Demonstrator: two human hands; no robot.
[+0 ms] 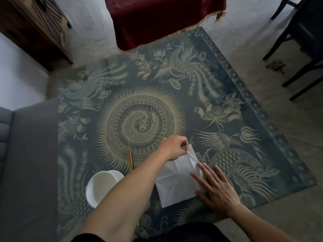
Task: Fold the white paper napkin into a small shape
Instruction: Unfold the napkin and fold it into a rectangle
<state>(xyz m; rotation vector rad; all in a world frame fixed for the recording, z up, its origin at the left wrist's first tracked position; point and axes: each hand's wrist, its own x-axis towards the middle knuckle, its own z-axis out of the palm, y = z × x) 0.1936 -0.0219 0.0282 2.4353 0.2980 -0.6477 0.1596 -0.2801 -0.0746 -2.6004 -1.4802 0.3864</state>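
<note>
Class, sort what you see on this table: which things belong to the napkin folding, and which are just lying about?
Part of the job:
napkin
left hand, pinching its far corner
right hand, pressing it flat

Lying about:
white bowl
chopsticks

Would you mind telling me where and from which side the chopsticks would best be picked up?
Probably at the far ends of the chopsticks, coming from above and the left. They lie flat on the table, their near ends pass behind the left forearm, and the bowl sits close there.
</note>
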